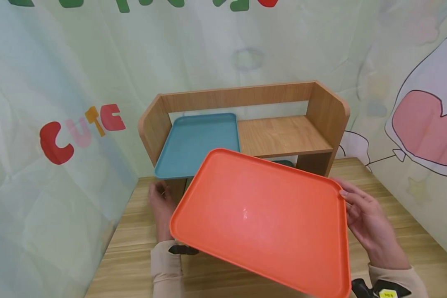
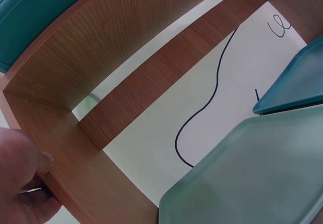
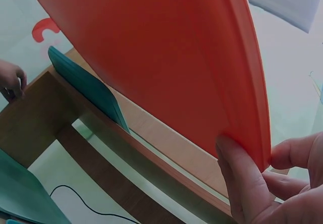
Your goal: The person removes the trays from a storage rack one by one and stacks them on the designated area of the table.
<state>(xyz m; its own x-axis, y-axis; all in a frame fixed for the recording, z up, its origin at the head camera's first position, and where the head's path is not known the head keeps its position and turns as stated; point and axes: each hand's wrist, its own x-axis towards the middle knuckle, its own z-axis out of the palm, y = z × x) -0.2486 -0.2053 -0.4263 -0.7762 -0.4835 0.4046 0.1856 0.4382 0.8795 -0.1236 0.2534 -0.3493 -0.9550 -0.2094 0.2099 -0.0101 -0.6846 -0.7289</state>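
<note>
My right hand [image 1: 370,221] pinches an orange-red tray [image 1: 264,219] at its far right corner. The tray hangs tilted above the table, in front of a wooden desktop shelf [image 1: 283,134]. In the right wrist view, the thumb and fingers [image 3: 242,173] are on opposite sides of the tray's rim. Beside the shelf's left side panel [image 2: 65,148] is my left hand [image 1: 162,203], its fingers loosely curled with a gap between thumb and fingers; whether they touch the panel I cannot tell. A teal tray [image 1: 205,140] lies on the left half of the upper board.
Under the upper board sit a pale green tray [image 2: 252,173] and a blue-teal tray [image 2: 300,77]. The shelf stands on a wood-grain table [image 1: 123,252]. Printed curtains [image 1: 97,54] hang behind and at both sides.
</note>
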